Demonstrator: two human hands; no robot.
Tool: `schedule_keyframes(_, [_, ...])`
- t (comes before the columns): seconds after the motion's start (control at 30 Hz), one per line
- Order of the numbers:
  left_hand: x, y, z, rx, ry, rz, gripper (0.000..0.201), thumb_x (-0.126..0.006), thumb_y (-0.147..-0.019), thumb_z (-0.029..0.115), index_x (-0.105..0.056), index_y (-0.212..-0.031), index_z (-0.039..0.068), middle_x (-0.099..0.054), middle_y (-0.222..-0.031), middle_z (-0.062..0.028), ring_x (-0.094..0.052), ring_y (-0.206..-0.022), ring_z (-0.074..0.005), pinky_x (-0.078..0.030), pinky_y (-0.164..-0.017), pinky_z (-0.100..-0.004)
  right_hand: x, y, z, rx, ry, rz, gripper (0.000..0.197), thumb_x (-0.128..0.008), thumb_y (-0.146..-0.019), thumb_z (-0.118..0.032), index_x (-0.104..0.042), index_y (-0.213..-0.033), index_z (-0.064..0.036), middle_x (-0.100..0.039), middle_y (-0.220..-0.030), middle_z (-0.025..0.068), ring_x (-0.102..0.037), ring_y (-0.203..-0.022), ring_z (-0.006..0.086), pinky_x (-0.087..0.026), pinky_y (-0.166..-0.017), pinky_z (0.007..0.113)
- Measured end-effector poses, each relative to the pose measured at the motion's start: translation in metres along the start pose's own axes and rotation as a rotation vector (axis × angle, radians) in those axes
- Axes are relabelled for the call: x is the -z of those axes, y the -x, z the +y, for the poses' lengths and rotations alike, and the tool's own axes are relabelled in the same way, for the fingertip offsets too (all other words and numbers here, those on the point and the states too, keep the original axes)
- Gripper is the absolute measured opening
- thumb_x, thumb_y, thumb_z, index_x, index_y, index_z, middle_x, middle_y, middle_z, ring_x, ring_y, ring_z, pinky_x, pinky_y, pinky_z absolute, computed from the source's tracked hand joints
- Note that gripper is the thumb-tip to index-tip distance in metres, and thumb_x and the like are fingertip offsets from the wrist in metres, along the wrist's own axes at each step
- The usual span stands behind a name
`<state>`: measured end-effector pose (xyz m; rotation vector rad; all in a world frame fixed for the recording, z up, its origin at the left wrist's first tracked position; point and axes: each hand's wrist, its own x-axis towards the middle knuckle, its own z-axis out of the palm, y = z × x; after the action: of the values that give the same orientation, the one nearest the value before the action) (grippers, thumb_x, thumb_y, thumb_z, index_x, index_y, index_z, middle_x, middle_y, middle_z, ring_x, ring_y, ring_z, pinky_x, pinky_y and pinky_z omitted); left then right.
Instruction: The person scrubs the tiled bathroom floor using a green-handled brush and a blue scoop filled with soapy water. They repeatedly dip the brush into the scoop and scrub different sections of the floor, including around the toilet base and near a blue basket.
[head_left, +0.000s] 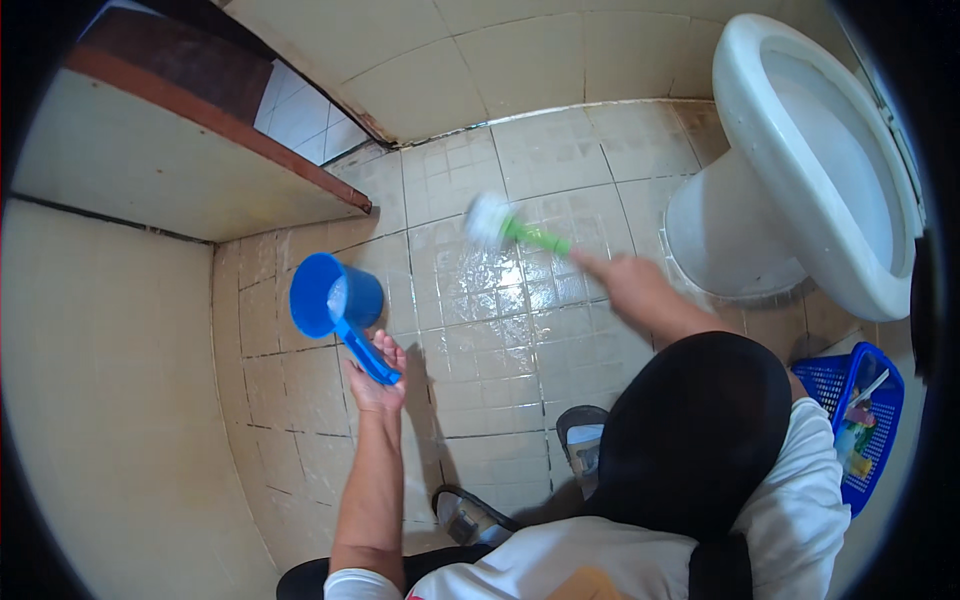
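My left hand (381, 375) holds a blue plastic dipper (318, 296) by its handle, the cup tipped so that its mouth faces left and toward me. Some whitish, foamy water shows inside the cup. My right hand (640, 287) is closed round the green handle of a toilet brush (541, 238). Its white bristle head, blurred, is at the wet tiled floor (480, 285) ahead of me; whether it touches the tiles I cannot tell. Light glints off the water there.
A white toilet bowl (705, 225) stands at the right. Nearer me on that side is a blue basket (858, 430) with several small items. A partly open door (190, 165) juts in at the far left. Tiled walls bound the floor, and my sandalled feet (583, 440) are below.
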<state>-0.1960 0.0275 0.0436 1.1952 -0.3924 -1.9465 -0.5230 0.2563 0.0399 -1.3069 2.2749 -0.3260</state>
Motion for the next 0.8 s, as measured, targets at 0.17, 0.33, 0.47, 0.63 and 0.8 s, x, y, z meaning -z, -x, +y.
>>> schedule_keyframes(0.17, [0.098,-0.044,-0.056,-0.278,-1.278,0.169,0.07,-0.051,-0.084,0.052,-0.03,-0.139,0.014,-0.037,-0.132,-0.0161,-0.038,-0.121,-0.0295,-0.036,-0.094,-0.0495,0.023,-0.049,0.05,-0.325,-0.252,0.235,0.051,-0.029,-0.093,-0.009,-0.034,-0.141,-0.0246,-0.061,-0.079,0.0224,-0.062,-0.072,0.0346,-0.049,-0.067,0.045])
schedule_keyframes(0.33, [0.047,-0.017,-0.06,0.124,-2.053,0.06,0.131,-0.07,-0.059,0.069,0.016,-0.145,0.019,0.026,-0.147,-0.0194,0.021,-0.135,-0.0441,-0.009,-0.096,-0.0743,-0.037,-0.023,-0.045,0.215,0.009,-0.191,0.061,-0.039,-0.086,0.0,-0.034,-0.141,-0.0233,-0.061,-0.081,0.0225,-0.062,-0.076,0.0375,-0.05,-0.067,0.046])
schedule_keyframes(0.47, [0.036,-0.02,-0.057,0.178,-2.116,-0.004,0.137,-0.07,-0.057,0.071,0.025,-0.142,0.02,0.026,-0.147,-0.0232,0.022,-0.134,-0.047,-0.01,-0.096,-0.0743,-0.047,-0.023,-0.037,0.267,-0.038,-0.104,0.059,-0.038,-0.086,-0.001,-0.036,-0.14,-0.0237,-0.062,-0.082,0.0215,-0.063,-0.077,0.0365,-0.05,-0.067,0.044])
schedule_keyframes(0.63, [0.023,-0.014,-0.048,0.211,-2.121,-0.127,0.141,-0.065,-0.06,0.073,0.025,-0.138,-0.002,0.024,-0.139,-0.0397,0.026,-0.132,-0.0463,0.014,-0.107,-0.0509,0.038,-0.07,0.033,-0.392,-0.213,0.294,0.06,-0.039,-0.083,0.001,-0.037,-0.139,-0.0206,-0.062,-0.086,0.0221,-0.061,-0.073,0.0363,-0.049,-0.065,0.044])
schedule_keyframes(0.8, [0.031,-0.022,-0.046,0.2,-2.169,-0.066,0.14,-0.069,-0.057,0.072,0.026,-0.14,0.011,0.027,-0.143,-0.0287,0.025,-0.133,-0.0454,-0.004,-0.099,-0.0669,-0.023,-0.041,-0.027,0.224,-0.033,-0.033,0.061,-0.038,-0.085,0.001,-0.037,-0.139,-0.0264,-0.06,-0.08,0.0208,-0.063,-0.078,0.0349,-0.05,-0.069,0.043])
